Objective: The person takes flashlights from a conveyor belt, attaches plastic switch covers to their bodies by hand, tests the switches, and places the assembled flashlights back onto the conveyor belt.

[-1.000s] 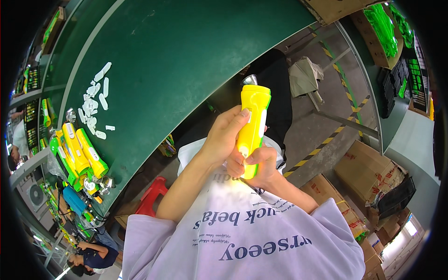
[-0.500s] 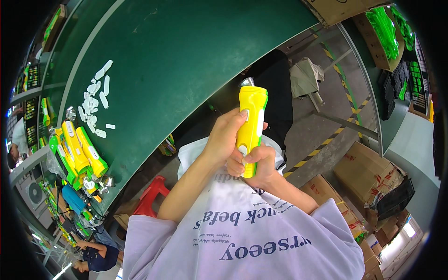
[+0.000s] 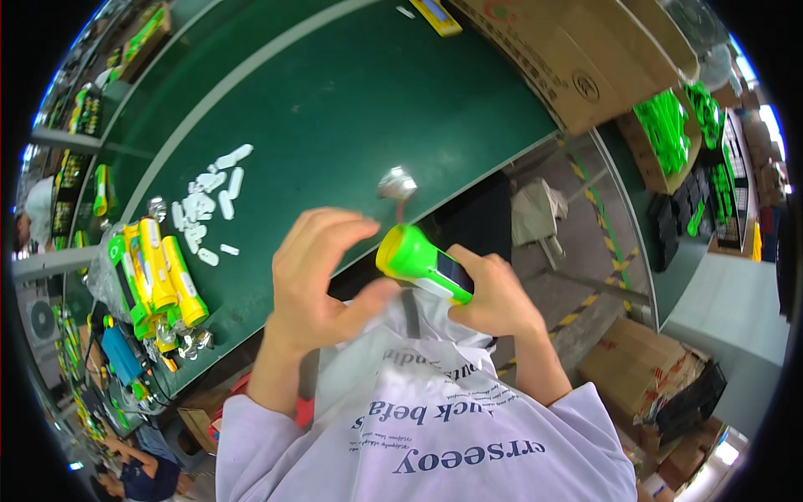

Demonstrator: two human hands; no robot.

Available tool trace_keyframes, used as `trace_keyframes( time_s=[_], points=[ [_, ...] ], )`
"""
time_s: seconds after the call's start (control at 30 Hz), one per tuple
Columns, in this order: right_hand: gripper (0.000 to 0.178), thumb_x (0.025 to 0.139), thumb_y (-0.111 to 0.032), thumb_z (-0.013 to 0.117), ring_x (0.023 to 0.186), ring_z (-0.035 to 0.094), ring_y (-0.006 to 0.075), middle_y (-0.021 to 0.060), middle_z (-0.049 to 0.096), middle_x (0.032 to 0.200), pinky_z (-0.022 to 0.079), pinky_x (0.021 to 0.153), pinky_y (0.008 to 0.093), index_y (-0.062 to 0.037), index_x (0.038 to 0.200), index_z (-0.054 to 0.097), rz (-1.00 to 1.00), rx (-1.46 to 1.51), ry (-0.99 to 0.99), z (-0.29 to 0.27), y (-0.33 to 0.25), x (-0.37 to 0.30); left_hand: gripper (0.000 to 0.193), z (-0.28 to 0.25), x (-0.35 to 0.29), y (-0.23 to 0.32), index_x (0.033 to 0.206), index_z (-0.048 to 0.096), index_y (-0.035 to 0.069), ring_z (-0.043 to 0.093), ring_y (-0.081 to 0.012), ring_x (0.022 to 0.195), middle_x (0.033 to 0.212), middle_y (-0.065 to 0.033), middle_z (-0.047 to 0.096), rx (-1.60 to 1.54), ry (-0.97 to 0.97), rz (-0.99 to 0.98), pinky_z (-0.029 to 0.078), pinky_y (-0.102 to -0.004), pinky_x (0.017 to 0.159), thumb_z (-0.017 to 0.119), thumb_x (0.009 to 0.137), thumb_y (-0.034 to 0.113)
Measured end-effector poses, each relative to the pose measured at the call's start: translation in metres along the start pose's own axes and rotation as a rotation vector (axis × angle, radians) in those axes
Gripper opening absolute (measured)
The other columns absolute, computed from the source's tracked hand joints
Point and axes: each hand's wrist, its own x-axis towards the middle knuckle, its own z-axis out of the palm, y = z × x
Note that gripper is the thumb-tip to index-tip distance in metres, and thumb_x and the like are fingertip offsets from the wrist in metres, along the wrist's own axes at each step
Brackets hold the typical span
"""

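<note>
My right hand (image 3: 502,294) grips a green and yellow flashlight body (image 3: 411,253) by its narrow end, the wide mouth turned to the left. A dark panel shows along its side. From the mouth, a shiny silver reflector (image 3: 397,181) hangs out on a thin reddish wire over the table edge, somewhat blurred. Just left of the mouth is my left hand (image 3: 318,280), fingers curved and apart, with nothing in them.
On the green table (image 3: 326,109) lie scattered white plastic strips (image 3: 201,201). Yellow and green flashlights (image 3: 155,272) are heaped at the left edge, near a blue tool (image 3: 122,356). A cardboard box (image 3: 577,58) stands at the back right, past a yellow flashlight part (image 3: 437,17).
The flashlight has turned from upright to sideways, showing its green side. My left hand has let go and opened. The reflector now dangles farther out. My view has shifted.
</note>
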Motion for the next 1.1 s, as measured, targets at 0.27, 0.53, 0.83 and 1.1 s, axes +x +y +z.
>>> trace_keyframes(
  time_s=[0.27,0.53,0.83,1.1],
  points=[
    [0.050,0.055,-0.002,0.067,0.097,0.060,0.0278,0.0078,0.064,0.100,0.049,0.073,0.0416,-0.0090,0.105,0.063,-0.545,-0.714,0.189,-0.039,-0.074,0.055,0.062,-0.033,0.017,-0.006,0.120,0.056,-0.001,0.060,-0.0343,0.101,0.104,-0.0184,0.063,0.349,-0.647,-0.099,0.045,-0.0452,0.097,0.074,0.078,0.041],
    [0.044,0.066,0.005,0.063,0.100,0.059,0.0386,0.0200,0.062,0.107,0.048,0.087,0.0418,0.0013,0.110,0.057,-0.643,-0.162,0.675,-0.060,-0.046,0.080,0.054,-0.131,0.029,-0.126,0.105,0.062,-0.005,0.069,-0.0325,0.075,0.078,-0.0203,0.068,0.122,0.024,-0.687,0.053,-0.0399,0.070,0.071,0.081,0.042],
    [0.030,0.068,0.004,0.061,0.088,0.058,0.0358,0.0160,0.062,0.097,0.046,0.079,0.0438,-0.0010,0.097,0.059,-0.469,-0.226,0.762,-0.005,0.032,0.146,0.057,-0.252,0.105,-0.363,0.097,0.071,0.000,0.069,-0.0353,0.091,0.094,-0.0196,0.071,0.700,0.270,-1.190,0.054,-0.0436,0.079,0.054,0.088,0.054],
    [0.022,0.062,0.006,0.055,0.074,0.059,0.0322,0.0127,0.063,0.081,0.045,0.068,0.0394,-0.0026,0.082,0.060,-0.426,-0.257,0.898,-0.004,0.032,0.160,0.067,-0.271,0.185,-0.426,0.128,0.059,0.008,0.056,-0.0314,0.121,0.128,-0.0122,0.061,1.047,-0.106,-1.463,0.044,-0.0584,0.096,0.065,0.080,0.055]
  ],
)
